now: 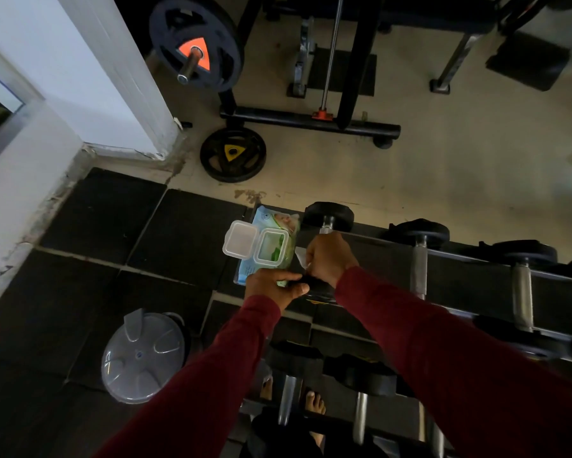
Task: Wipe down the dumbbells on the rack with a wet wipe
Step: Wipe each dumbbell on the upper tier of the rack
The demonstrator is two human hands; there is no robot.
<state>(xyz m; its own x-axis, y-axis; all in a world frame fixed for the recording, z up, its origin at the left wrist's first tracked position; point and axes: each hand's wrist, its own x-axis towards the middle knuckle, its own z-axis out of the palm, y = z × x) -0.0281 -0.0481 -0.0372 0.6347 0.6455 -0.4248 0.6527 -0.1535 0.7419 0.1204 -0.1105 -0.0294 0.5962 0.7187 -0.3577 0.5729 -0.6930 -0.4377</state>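
Both hands sit on the leftmost dumbbell (pixel 327 252): right hand (pixel 329 257) clenched around handle and wipe (pixel 300 256), left hand (pixel 273 287) gripping near head; axis runs away from camera.

My dumbbell rack (pixel 450 272) is a dark, sloped, two-tier frame running off to my right. On its upper tier lie three dumbbells side by side, chrome handles pointing away from me: the leftmost dumbbell (pixel 328 217), a middle dumbbell (pixel 418 256) and a right dumbbell (pixel 522 282). A pack of wet wipes (pixel 271 246) rests at the rack's left end, its clear lid flipped open; I think it sits on the rack's edge, though the dim light makes that uncertain. On the lower tier lie two more dumbbells (pixel 294 375).
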